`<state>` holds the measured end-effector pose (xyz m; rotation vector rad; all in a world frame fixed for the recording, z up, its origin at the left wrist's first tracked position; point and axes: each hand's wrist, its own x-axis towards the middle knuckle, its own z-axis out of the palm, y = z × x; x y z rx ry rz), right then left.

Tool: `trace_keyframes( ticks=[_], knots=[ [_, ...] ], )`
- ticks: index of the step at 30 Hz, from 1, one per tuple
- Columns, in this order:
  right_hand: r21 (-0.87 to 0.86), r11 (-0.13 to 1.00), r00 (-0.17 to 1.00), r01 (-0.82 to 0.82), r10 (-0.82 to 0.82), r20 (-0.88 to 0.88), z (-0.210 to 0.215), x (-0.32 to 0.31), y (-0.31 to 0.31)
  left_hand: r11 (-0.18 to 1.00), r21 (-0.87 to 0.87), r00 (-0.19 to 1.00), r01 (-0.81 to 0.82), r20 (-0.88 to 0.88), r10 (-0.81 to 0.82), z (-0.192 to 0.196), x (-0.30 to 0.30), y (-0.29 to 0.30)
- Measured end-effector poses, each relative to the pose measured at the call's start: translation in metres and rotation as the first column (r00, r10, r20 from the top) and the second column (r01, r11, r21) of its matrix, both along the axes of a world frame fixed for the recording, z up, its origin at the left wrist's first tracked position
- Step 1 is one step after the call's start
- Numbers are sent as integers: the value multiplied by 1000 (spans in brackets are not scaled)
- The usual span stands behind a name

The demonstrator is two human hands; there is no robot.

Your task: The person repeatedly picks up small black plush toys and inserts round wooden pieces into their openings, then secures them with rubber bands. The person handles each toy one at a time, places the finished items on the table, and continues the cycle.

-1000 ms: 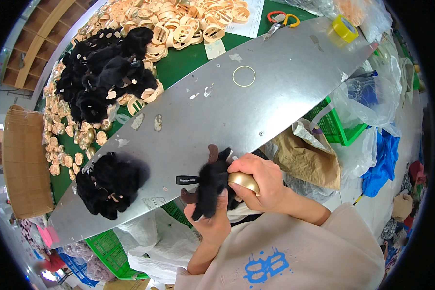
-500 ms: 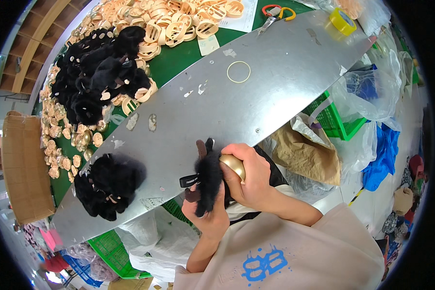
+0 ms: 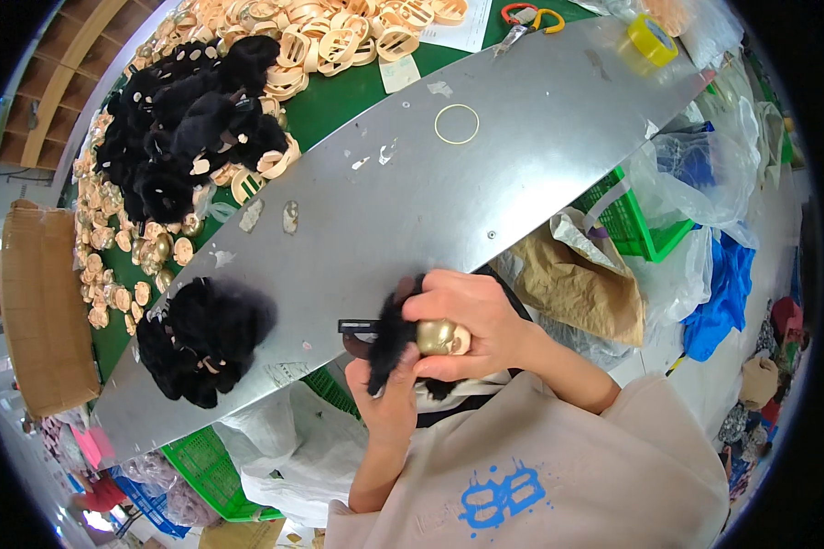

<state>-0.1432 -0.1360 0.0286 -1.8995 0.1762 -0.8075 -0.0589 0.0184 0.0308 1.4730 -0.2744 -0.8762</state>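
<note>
both hands are working just off the near edge of the grey metal surface [image 3: 522, 156]. the left hand [image 3: 386, 389] is gripping the lower end of a black fur piece [image 3: 395, 334], its grip closing tight around the fur. the right hand [image 3: 471, 320] is curling over a shiny gold ball [image 3: 439, 339], its grip pressing the ball against the fur. a dark clip [image 3: 357, 327] is sticking out left of the fur. on the surface, left of the hands, a heap of black fur pieces [image 3: 201, 334] is lying. farther along the surface a thin ring [image 3: 456, 123] is resting, and beyond the surface's far edge tan wooden rings [image 3: 339, 37] and more black fur [image 3: 192, 119] are piling up.
</note>
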Motion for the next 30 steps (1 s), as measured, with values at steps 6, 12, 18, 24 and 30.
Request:
trace_keyframes(
  ticks=[6, 12, 18, 24, 30],
  knots=[
    [368, 930, 997, 25, 2, -75, 11, -11, 6, 952, -297, 885, 74, -420, -200, 21, 17, -17],
    [431, 900, 995, 64, -27, -92, 13, -6, 12, 894, -442, 769, 81, -543, -338, 14, 15, -10],
    [338, 936, 995, 97, -79, -65, 4, -3, 12, 879, -447, 786, 167, -478, -392, 7, 15, -2],
    [157, 984, 997, 78, -76, -18, -9, -10, 7, 958, -210, 945, 194, -222, -240, 26, 11, -13],
    [26, 994, 993, 103, -104, 60, 1, -11, 4, 960, -269, 958, 82, -244, -150, 27, 11, -15]
  ],
)
